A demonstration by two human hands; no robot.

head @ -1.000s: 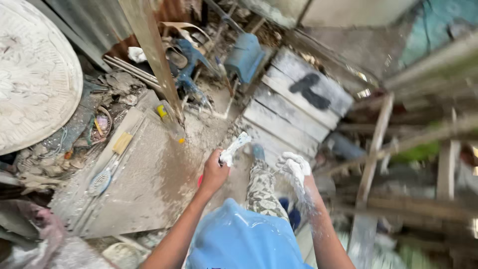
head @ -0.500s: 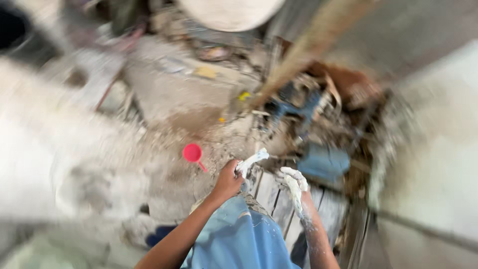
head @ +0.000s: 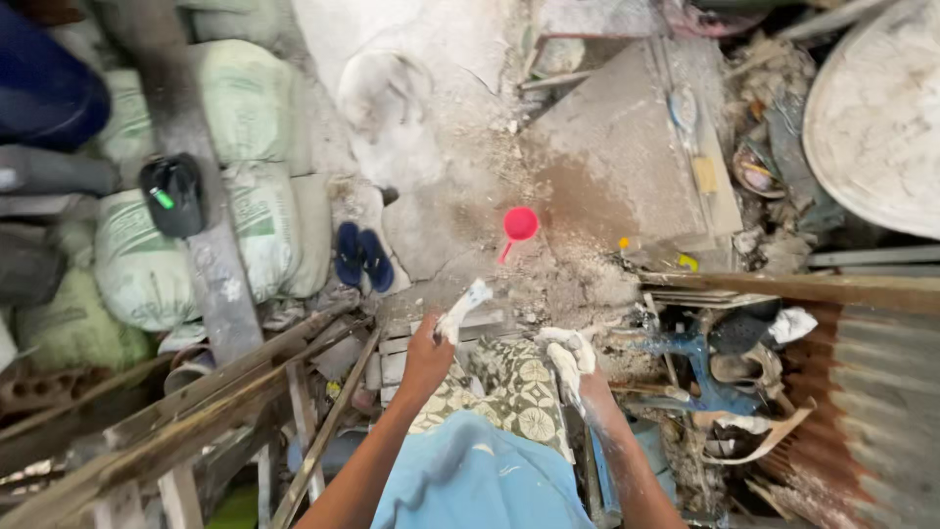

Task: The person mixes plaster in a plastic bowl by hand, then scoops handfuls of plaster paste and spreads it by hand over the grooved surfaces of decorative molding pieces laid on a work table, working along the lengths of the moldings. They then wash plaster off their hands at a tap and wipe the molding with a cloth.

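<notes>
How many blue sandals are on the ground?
2. The two dark blue flat sandals lie side by side on the dusty ground, one on the left and one on the right, beside the pale stuffed sacks. None seem hidden.

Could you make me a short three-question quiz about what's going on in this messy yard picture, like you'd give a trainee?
1. True or false: the left hand holds a plaster-smeared tool.
2. Which thing lies on the ground just beyond the hands? A) a red scoop B) a yellow bucket C) a green hose
3. Fill in: the pair of blue sandals lies beside a stack of pale ______.

Key
1. True. The left hand's grip is closed on the tool, while the right hand is coated in white and seems to hold nothing, though that is hard to tell.
2. A.
3. Sacks.
</notes>
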